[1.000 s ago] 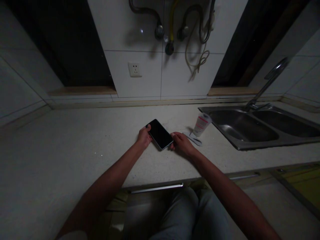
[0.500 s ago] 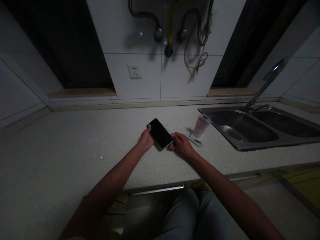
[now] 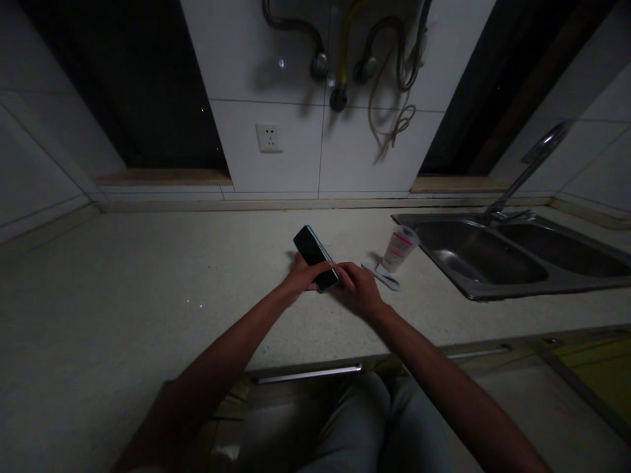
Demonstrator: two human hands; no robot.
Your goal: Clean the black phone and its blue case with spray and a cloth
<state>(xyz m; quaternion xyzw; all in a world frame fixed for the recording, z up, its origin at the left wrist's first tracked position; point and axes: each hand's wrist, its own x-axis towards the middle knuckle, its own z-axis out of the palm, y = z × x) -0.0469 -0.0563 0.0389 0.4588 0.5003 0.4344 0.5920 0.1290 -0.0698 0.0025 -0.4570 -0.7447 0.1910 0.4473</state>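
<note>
A dark-screened smartphone (image 3: pixel 309 247) is held over the pale countertop, tilted so its right side edge shows. My left hand (image 3: pixel 298 278) is closed around its lower left part, with the thumb laid across the screen to the right edge. At that same edge, the bent fingers of my right hand (image 3: pixel 359 282) grip the phone close to the left thumb; their tips are partly hidden. Just right of my right hand lies a flat, pale strip-like item (image 3: pixel 387 278), its kind unclear. A clear plastic cup (image 3: pixel 398 248) with red print stands beside it.
The countertop (image 3: pixel 148 282) runs along a tiled wall with a socket (image 3: pixel 269 138). A double steel sink (image 3: pixel 480 253) with a tall faucet (image 3: pixel 532 161) is to the right. Hoses (image 3: pixel 379 33) and a tied cord (image 3: pixel 394 128) hang on the wall. Drawer handles line the front edge.
The smartphone has tipped, its right edge now raised. My left thumb has moved from the phone's left edge across the screen. My right hand stays at the right edge.
</note>
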